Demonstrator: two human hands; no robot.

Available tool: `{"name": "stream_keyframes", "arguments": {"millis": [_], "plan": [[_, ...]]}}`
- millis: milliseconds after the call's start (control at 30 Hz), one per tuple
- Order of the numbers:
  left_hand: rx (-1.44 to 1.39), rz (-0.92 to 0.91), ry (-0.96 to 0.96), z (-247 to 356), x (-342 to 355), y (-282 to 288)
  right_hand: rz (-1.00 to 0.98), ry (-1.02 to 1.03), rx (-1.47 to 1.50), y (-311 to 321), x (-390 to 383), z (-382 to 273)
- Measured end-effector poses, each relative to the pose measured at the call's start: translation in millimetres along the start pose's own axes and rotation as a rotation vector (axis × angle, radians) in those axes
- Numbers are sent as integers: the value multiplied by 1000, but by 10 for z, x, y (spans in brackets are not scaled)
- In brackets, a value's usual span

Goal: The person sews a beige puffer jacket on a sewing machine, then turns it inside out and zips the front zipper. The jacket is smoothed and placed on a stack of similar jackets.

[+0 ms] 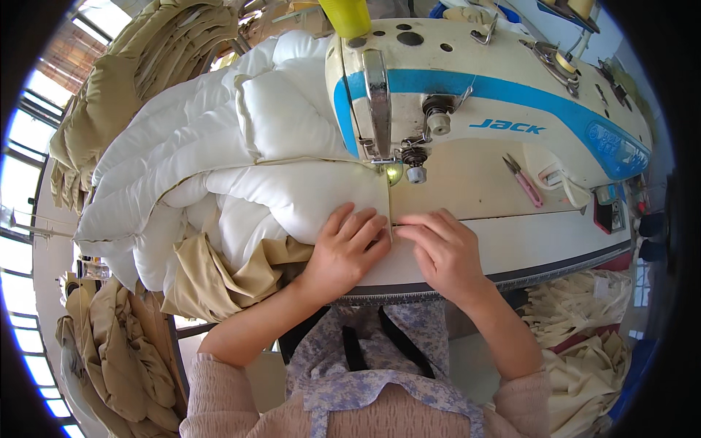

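Observation:
A white padded fabric piece (296, 191) lies across the sewing table, its puffy sections spreading to the far left. Its narrow beige edge runs under the needle area of the sewing machine (504, 84), where a small light glows. My left hand (350, 244) rests on the near right corner, fingers bent, with thumb and forefinger closing at the edge. Just right of it, my right hand (445, 252) pinches the same edge between thumb and forefinger. The fingertips of both hands are close together. Beige fabric (219, 274) lies bunched beside my left forearm.
Pink-handled thread snips (524, 182) lie on the table right of the needle area. A yellow-green cup (345, 16) sits atop the machine. Beige padded pieces hang at the far left (109, 109) and lower left (117, 350). Pale fabric bundles (580, 306) lie lower right.

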State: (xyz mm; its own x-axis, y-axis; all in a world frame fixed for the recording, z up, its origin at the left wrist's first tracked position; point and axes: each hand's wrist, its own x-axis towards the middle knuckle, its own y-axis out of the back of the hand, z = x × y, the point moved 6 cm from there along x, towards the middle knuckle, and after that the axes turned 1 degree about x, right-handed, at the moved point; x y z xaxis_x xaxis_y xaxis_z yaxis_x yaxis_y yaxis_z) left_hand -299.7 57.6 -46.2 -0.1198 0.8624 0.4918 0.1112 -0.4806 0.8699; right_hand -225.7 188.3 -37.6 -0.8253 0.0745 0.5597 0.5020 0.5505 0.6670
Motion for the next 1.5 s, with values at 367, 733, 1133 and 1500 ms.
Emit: {"name": "stream_keyframes", "arguments": {"millis": [367,733,1133,1500], "plan": [[-132,84,79,-74,-27,43,-3,186,-199,-186,242,301],[-173,167,123,-132,-53,75,-64,308,-228,-280,356,435],[-182,178,127,-149,-60,74,-108,362,-259,-324,339,387],[-86,132,68,-84,-36,27,-171,354,-286,-346,319,396]]}}
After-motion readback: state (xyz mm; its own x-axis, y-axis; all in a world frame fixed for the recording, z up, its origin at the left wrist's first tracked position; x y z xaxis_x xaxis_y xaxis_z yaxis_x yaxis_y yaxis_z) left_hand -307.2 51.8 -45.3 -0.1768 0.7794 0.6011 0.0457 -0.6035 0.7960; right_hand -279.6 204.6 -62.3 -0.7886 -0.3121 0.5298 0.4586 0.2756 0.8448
